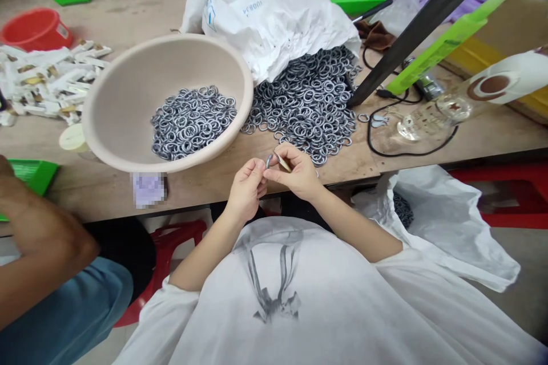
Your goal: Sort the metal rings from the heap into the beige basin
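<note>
Just past the table's front edge, my left hand (248,188) is closed, pinching a small grey metal ring (269,161) held upright between thumb and fingertips. Close beside it, my right hand (298,172) is closed on a small flat tan piece with a dark edge (283,164), whose exact kind I cannot make out. The right thumb tip is at the ring. Beyond my hands lies a heap of similar rings (308,108), spilling from a white sack (282,17). To the left, a wide beige basin (124,68) holds many more rings (192,122).
A black post (398,34) and a lime-green stick (454,51) slant over the right side, near a clear bottle (428,114) and black cable (411,154). A white bag (440,205) hangs below at right. At left are white pieces (51,80) and a co-worker's arm (38,239).
</note>
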Action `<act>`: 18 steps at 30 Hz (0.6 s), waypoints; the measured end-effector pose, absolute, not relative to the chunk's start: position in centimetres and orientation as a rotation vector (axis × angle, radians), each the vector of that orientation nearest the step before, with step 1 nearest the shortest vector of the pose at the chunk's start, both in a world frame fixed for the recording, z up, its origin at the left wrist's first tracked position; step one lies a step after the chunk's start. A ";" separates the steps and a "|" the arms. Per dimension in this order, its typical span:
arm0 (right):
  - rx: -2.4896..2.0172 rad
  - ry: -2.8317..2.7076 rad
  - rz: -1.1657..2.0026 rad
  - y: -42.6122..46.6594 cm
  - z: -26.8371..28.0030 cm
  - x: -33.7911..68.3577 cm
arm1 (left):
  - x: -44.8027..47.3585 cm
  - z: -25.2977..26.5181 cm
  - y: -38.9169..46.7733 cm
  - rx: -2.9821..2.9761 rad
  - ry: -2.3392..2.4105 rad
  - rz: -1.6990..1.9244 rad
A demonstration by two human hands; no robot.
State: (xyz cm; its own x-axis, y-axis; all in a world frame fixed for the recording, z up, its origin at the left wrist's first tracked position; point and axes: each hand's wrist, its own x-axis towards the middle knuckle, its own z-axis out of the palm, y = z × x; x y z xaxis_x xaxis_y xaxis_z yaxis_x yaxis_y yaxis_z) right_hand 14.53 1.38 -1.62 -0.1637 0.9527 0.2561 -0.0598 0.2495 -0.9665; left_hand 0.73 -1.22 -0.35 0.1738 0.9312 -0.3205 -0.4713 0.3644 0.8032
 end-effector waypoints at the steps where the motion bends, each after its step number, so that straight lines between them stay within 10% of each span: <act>1: -0.894 -1.391 1.199 1.4 -1.5 14.5 | 0.6 -0.3 -1.3 0.635 0.914 1.081; 18: -1.677 -2.191 0.522 1.4 -2.8 15.9 | -1.6 -2.7 1.1 0.574 1.161 1.379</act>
